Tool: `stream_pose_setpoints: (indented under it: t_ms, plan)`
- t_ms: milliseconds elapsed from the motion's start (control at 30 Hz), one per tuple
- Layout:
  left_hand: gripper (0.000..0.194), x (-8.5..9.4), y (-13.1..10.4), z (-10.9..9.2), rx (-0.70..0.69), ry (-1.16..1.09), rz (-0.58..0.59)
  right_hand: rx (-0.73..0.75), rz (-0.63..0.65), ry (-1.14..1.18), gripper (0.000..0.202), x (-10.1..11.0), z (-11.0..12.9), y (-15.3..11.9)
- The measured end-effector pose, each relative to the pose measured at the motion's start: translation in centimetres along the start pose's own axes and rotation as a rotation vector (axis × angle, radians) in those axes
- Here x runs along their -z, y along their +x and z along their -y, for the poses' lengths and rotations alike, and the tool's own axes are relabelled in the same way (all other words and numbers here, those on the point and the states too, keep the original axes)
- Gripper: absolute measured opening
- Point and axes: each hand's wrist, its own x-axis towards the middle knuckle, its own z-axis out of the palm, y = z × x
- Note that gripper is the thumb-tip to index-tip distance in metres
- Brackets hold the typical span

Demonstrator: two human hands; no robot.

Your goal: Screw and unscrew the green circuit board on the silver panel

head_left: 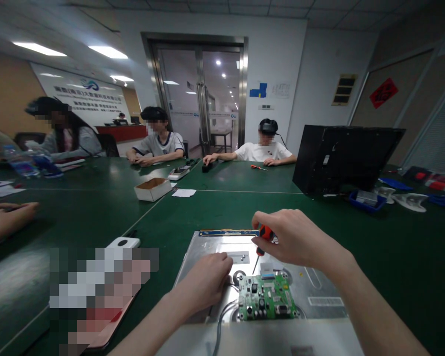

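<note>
My right hand [287, 236] is closed round the orange and black handle of a screwdriver [266, 233], whose thin shaft points down toward the upper edge of a green circuit board [267, 295]. The board lies on a silver metal panel [311, 282]. Left of the board, my left hand [212, 277] rests on the panel with its fingers curled; whether they hold anything is hidden. A grey cable [219, 326] runs beside the board. Along the panel's far edge is a narrow blue strip [226, 233].
A pink phone-like item [124, 296] and a white device [124, 242] lie at the left. Farther off are an open box [153, 190], a black monitor casing [341, 158], a blue tray [367, 201] and another screwdriver [257, 167]. Several people sit round the green table [107, 212].
</note>
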Motion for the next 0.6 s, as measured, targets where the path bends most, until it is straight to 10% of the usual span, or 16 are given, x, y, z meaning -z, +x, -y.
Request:
stream_pose_setpoints:
  t_ms: [300, 600]
  plan:
    - [0.016, -1.1, -4.0, -2.2, 0.014, -0.404, -0.074, 0.025, -0.018, -0.009, 0.011, 0.2, 0.1, -0.3]
    - [0.014, -5.0, -4.0, -3.1, 0.032, -0.353, -0.148, 0.030, -0.004, -0.036, 0.011, -0.2, 0.4, 0.2]
